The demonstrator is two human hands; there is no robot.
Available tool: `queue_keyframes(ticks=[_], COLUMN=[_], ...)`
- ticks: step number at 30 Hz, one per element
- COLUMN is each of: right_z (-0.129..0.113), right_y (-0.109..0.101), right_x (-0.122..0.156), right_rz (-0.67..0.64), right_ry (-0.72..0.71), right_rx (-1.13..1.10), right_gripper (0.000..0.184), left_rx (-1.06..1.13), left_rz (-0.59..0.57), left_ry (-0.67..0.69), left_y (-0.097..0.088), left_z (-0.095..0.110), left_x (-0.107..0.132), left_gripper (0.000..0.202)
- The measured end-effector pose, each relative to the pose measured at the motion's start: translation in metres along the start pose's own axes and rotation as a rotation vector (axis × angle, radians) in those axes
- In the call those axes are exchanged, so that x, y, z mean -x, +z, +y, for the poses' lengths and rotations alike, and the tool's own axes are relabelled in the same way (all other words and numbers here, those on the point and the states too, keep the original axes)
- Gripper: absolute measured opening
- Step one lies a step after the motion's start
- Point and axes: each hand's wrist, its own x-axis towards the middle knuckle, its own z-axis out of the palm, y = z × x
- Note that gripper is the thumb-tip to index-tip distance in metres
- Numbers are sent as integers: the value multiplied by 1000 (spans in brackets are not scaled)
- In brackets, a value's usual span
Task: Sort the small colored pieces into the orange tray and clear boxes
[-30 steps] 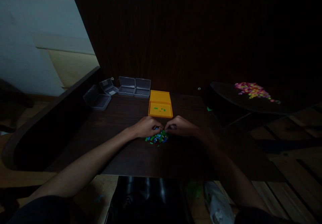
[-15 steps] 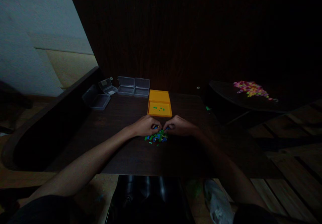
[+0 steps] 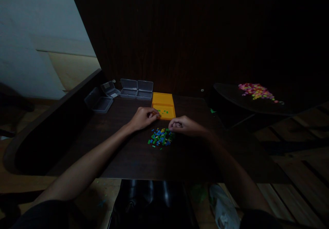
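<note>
A small heap of toy building bricks (image 3: 161, 138), mostly green and blue with a few yellow, lies spread on the dark table. Behind it stands an opened yellow box (image 3: 163, 98) with several green pieces in its tray. My left hand (image 3: 144, 118) is at the front left of the box, its fingertips pinched together over the tray's edge. Whatever it pinches is too small to name. My right hand (image 3: 184, 125) hovers at the upper right of the heap, its fingers curled closed. What it holds, if anything, is hidden.
Several clear plastic cases (image 3: 129, 88) with lids raised stand at the back left. Pink and yellow beads (image 3: 258, 91) lie heaped on a dark side shelf at the right. A raised side panel (image 3: 55, 116) bounds the table on the left.
My left hand has moved up and left from the heap to the yellow box. My right hand has drawn slightly right, so more of the heap shows.
</note>
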Motion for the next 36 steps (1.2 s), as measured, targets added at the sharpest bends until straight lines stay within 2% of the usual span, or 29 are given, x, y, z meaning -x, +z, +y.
queue_keyframes(ticks=[1, 3, 7, 12, 14, 18, 24, 27, 29, 32, 34, 36], right_z=[1, 2, 5, 11, 13, 17, 18, 16, 15, 14, 13, 13], right_y=[-1, -1, 0, 1, 0, -1, 7, 12, 14, 16, 17, 17], right_x=[0, 0, -3, -8, -9, -11, -12, -12, -11, -11, -11, -11], right_rz=[20, 62, 119, 252, 305, 347, 348, 283, 269, 290, 319, 351], right_ry=[5, 22, 80, 122, 135, 133, 63, 31, 21, 46, 67, 73], right_rx=[-14, -41, -191, -344, -347, -303, -83, 14, 35, 3, -46, -97], right_gripper=[32, 33, 34, 37, 39, 41, 34, 29, 27, 29, 31, 33], left_rx=[-23, -68, -158, -138, -113, -101, -67, -52, -12, 79, 101, 115], left_rz=[52, 82, 26, 19, 20, 25, 42, 71, 64, -67, -154, -176], left_ry=[-7, -21, -62, -255, -317, -349, -376, -342, -202, -18, 45, 66], left_y=[0, 1, 6, 12, 14, 17, 17, 12, 7, 3, 3, 6], left_z=[-4, -12, -23, -27, -27, -27, -27, -21, -13, 1, 9, 14], left_x=[-1, -4, -9, -17, -19, -22, -23, -19, -13, -3, 2, 4], left_gripper=[21, 20, 15, 14, 14, 15, 21, 22, 22, 17, 16, 19])
